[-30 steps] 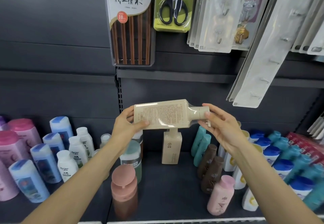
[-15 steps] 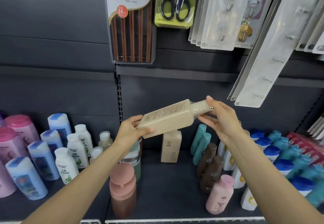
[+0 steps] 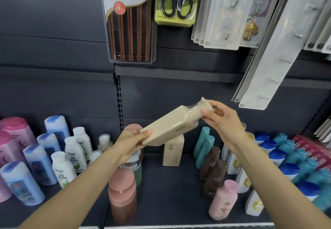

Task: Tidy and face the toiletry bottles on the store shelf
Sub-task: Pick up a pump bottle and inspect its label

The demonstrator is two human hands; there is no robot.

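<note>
So both hands are up off the shelf (image 3: 170, 193) with one beige bottle (image 3: 170, 126) held in the air between them, tilted – cap end up and to the right, base down and to the left. The left hand (image 3: 129, 143) grips the base end, thumb lying across the upper face and the other fingers curled underneath. The right hand (image 3: 221, 119) pinches the cap and neck, thumb on the near side and fingers wrapped over the top; there's clear shrink wrap visible around that neck. Directly below and behind the held one, a second beige bottle (image 3: 173, 152) of the same kind stands upright near the back of the shelf, label facing out. Left of it there's a dark green bottle (image 3: 133, 169) partly hidden by the left wrist, and a terracotta pump bottle (image 3: 122, 194) standing closer to the front edge. Further left are white bottles (image 3: 62, 169) and blue-capped bottles (image 3: 21, 182) in rows, with pink ones at the far edge. To the right of the gap: two teal bottles (image 3: 204, 148), two brown bottles (image 3: 214, 173) leaning a bit, and a pink bottle (image 3: 223, 200) near the front – then a crowd of white and blue-capped ones beyond. Hanging above are a chopstick pack (image 3: 129, 19) and scissors (image 3: 177, 1) on a green card.
</note>
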